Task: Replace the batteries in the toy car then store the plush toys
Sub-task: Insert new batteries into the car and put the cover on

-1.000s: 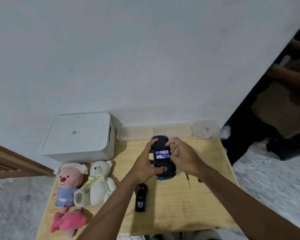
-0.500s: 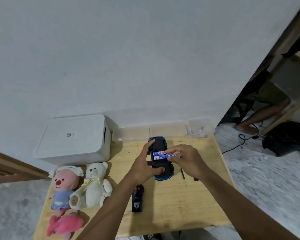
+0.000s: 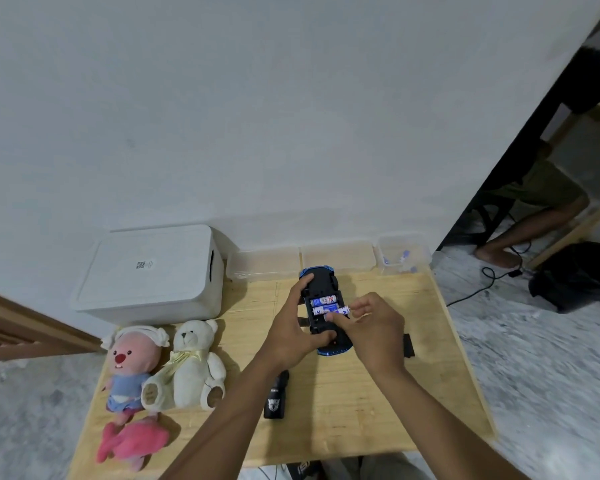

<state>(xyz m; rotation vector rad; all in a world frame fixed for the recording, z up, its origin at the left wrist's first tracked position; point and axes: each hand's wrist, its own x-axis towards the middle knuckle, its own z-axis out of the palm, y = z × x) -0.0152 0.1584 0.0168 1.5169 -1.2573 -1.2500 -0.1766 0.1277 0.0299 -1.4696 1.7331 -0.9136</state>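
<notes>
The upturned toy car (image 3: pixel 321 284) lies far-centre on the desk (image 3: pixel 360 410). The left grip (image 3: pixel 291 329) curls round its left side. The right grip (image 3: pixel 371 327) pinches the nearer battery (image 3: pixel 326 310) in its open compartment. Three plush toys (image 3: pixel 191 362) sit near-left.

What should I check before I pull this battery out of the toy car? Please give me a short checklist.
1. Toy car steady, underside up: ok, left hand grips it.
2. Compartment cover off: ok, it lies on the table.
3. Right hand pinches lower battery: ok, one end sticks out.
4. Upper battery removed: not ok, it sits in its slot.
5. New batteries ready in clear bin: cannot tell, blurred.
</notes>
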